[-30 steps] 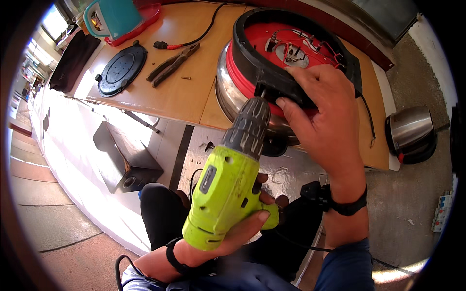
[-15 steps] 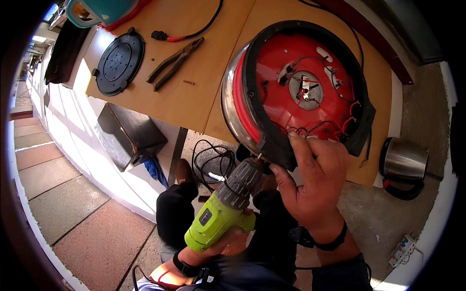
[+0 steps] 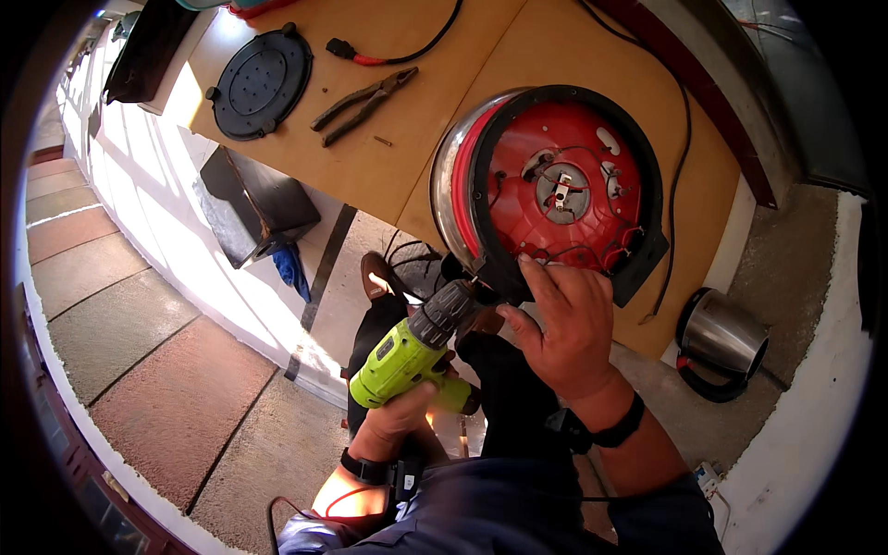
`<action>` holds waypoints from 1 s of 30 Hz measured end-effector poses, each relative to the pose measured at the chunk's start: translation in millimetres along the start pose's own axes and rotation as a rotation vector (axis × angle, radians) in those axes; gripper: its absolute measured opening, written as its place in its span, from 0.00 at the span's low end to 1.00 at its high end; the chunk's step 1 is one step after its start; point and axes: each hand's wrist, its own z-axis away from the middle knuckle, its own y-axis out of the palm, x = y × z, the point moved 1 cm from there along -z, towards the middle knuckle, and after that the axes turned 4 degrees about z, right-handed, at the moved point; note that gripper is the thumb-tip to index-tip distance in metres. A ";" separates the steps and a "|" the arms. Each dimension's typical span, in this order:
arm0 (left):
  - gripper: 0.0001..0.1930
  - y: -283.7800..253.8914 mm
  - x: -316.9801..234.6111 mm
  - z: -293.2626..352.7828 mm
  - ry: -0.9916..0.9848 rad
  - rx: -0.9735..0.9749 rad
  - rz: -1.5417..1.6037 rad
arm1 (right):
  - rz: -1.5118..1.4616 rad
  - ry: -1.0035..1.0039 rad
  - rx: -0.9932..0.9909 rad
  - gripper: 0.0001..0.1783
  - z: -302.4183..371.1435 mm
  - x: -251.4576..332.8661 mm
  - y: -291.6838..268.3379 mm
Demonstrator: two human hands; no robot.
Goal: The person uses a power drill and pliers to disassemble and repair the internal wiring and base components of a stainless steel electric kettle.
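Note:
My left hand (image 3: 402,413) is wrapped round the handle of a lime-green cordless drill (image 3: 384,367). Its dark chuck (image 3: 442,313) points up and away, with the bit at the near-left edge of a round appliance (image 3: 518,215). That appliance, perhaps an electric cooker turned bottom out, has a black rim, a shiny metal side and a red underside with wires and a central metal disc (image 3: 564,205). My right hand (image 3: 578,338) grips the near rim, fingers over the edge and thumb below. Whether the bit sits in a screw is too small to tell.
On the wooden table (image 3: 416,166) lie pliers (image 3: 361,107), a screw (image 3: 382,141), a round black cover (image 3: 263,83) and a plug on a cord (image 3: 340,48). A steel kettle (image 3: 726,342) lies tipped at the right. Below the table's left edge is a dark metal box (image 3: 254,203).
The whole view has shifted, and the appliance appears smaller and farther off. My left hand and the drill keep their place at the rim; my right hand still holds the edge.

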 end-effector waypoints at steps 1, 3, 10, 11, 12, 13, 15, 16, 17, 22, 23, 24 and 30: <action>0.31 2.9 0.1 0.7 -0.026 -0.011 0.031 | -0.003 0.003 0.005 0.30 1.4 -2.2 0.1; 0.32 4.6 2.4 3.3 -0.063 -0.011 0.095 | -0.018 -0.001 -0.009 0.30 2.6 -4.4 0.5; 0.32 34.9 -8.7 16.3 -0.123 -0.200 0.183 | -0.090 -0.080 -0.103 0.28 8.8 -11.7 12.0; 0.32 27.7 -4.6 22.1 -0.125 -0.241 0.182 | -0.111 -0.073 -0.086 0.28 9.4 -14.1 12.4; 0.32 25.4 -4.1 24.6 -0.123 -0.278 0.181 | -0.130 -0.071 -0.073 0.28 9.2 -15.2 10.8; 0.31 34.5 -9.2 22.5 -0.107 -0.231 0.213 | -0.149 -0.066 -0.049 0.27 8.1 -13.7 9.2; 0.31 34.6 -9.4 26.1 -0.089 -0.251 0.215 | -0.180 -0.044 -0.014 0.25 5.2 -13.8 4.1; 0.31 35.2 -9.9 28.3 -0.081 -0.256 0.219 | -0.189 -0.033 0.004 0.23 5.5 -13.1 4.2; 0.30 37.8 -12.3 27.7 -0.094 -0.259 0.192 | -0.190 -0.032 -0.015 0.20 6.3 -12.0 6.8; 0.40 46.2 -17.2 31.1 -0.140 -0.395 0.150 | -0.211 -0.020 -0.009 0.17 4.0 -17.6 3.7; 0.41 48.3 -17.4 32.5 -0.147 -0.420 0.137 | -0.208 -0.023 -0.001 0.17 3.8 -18.2 2.8; 0.41 50.7 -18.2 34.5 -0.159 -0.447 0.126 | -0.204 -0.024 0.010 0.16 4.2 -17.7 2.5; 0.44 43.7 -16.3 41.2 -0.186 -0.527 0.171 | -0.218 0.001 0.015 0.16 4.0 -18.7 3.3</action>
